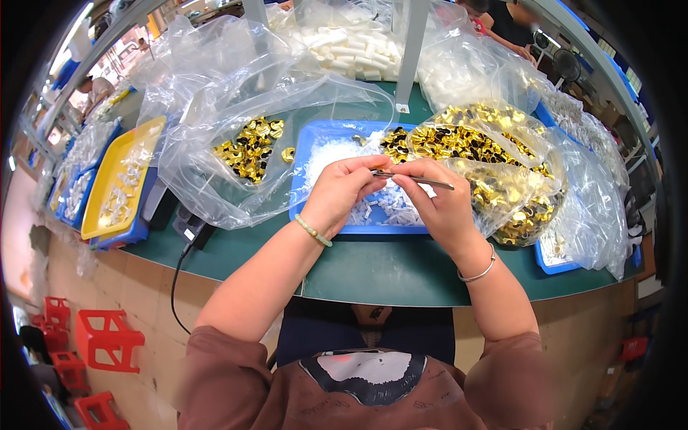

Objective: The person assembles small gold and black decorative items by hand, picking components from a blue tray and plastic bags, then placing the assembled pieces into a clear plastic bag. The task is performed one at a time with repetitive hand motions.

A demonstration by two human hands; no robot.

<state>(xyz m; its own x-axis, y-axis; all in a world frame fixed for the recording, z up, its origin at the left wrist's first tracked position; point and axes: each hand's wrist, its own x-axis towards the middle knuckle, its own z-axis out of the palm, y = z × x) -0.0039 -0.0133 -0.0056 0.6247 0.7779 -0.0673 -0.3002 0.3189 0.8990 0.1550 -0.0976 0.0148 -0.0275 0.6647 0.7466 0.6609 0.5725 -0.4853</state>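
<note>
My left hand (pixel 334 192) and my right hand (pixel 446 208) meet above a shallow blue tray (pixel 387 230). Between the thumb and fingers of the right one is a slim pair of metal tweezers (pixel 437 183), its tip reaching to the left fingertips. The left fingers pinch a small piece at that tip, too covered to make out. Small white tube-like pieces (pixel 405 212) and clear whitish bits (pixel 331 152) lie in the tray. Shiny gold-and-black pieces (pixel 395 145) sit at its far right edge, by a full plastic bag (pixel 530 185) of the same kind.
On the green table (pixel 365 269), an open clear bag (pixel 204 197) holds more gold pieces. Left stands a yellow tray (pixel 107 204) and a black corded box (pixel 192 226). A metal post (pixel 411 61) rises behind; white rolls (pixel 351 51) lie beyond. Red stools (pixel 107 337) stand on the floor.
</note>
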